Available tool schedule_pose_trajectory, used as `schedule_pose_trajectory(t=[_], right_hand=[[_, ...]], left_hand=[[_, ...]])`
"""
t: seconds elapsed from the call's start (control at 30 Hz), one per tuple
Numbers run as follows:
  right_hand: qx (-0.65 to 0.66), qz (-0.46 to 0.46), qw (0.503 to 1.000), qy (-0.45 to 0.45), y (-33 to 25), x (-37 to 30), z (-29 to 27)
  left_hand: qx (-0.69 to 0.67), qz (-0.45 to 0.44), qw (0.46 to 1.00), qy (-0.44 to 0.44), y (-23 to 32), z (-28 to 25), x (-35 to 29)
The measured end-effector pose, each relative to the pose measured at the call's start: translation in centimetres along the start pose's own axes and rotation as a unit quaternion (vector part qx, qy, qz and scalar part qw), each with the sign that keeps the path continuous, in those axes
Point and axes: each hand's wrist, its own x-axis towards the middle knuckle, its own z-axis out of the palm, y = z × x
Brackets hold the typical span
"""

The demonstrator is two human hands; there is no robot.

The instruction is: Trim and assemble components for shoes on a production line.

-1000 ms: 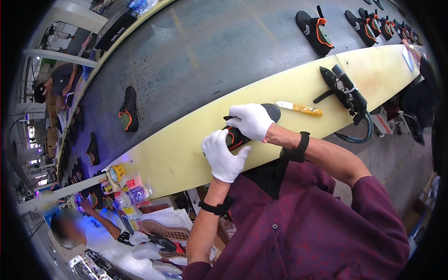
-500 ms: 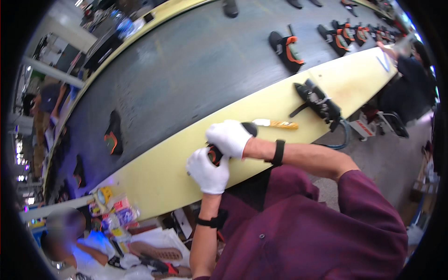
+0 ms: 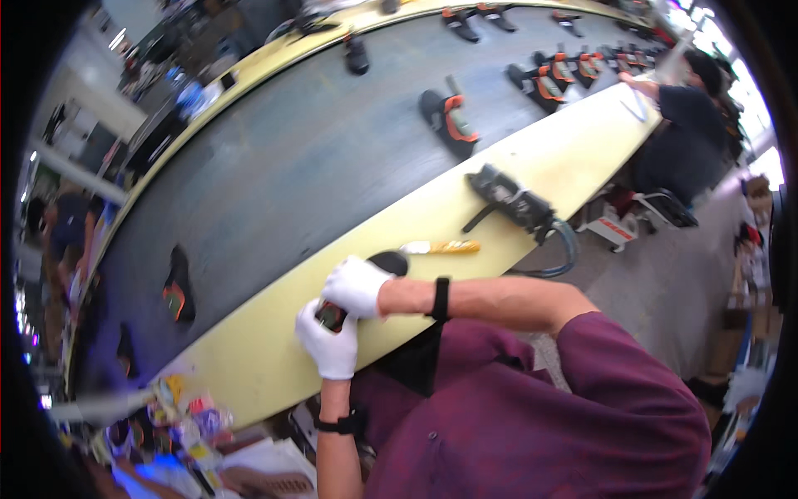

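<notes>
A black shoe with orange edging lies on the cream ledge, its rounded dark end sticking out past my hands. My right hand, in a white glove, is closed over the middle of the shoe. My left hand, also gloved in white, grips the end with the opening, where a bit of orange and green lining shows. The fingertips of both hands are mostly hidden. Just right of the shoe lies a brush with a yellow handle. Farther along rests a black handheld tool with a hose.
A dark conveyor belt runs beyond the cream ledge, carrying several black and orange shoes. A co-worker is at the far right. Bags and packets crowd the lower left, beside the ledge's end.
The view has shifted, so the ledge, tool and brush appear farther left. Both hands remain together on the shoe. Belt shoes have also shifted in the picture.
</notes>
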Motion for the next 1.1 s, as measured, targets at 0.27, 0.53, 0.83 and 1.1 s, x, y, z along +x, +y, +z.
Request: schedule_pose_trajectory(t=[0.27,0.53,0.83,1.1], right_hand=[[0.056,0.042,0.959,0.276,7.4,-8.0,0.5],[0.019,0.040,0.980,0.196,5.3,-10.7,2.5],[0.052,0.031,0.971,0.230,7.3,-11.9,3.4],[0.062,0.038,0.987,0.146,8.7,-13.9,-1.8]], left_hand=[[-0.080,-0.085,0.992,-0.042,-5.3,-3.2,-2.9],[0.130,0.062,0.981,-0.131,-8.9,-1.5,-1.3],[-0.174,-0.041,0.980,-0.086,-2.1,-2.0,0.4],[-0.021,0.094,0.992,-0.076,7.7,-4.1,4.9]])
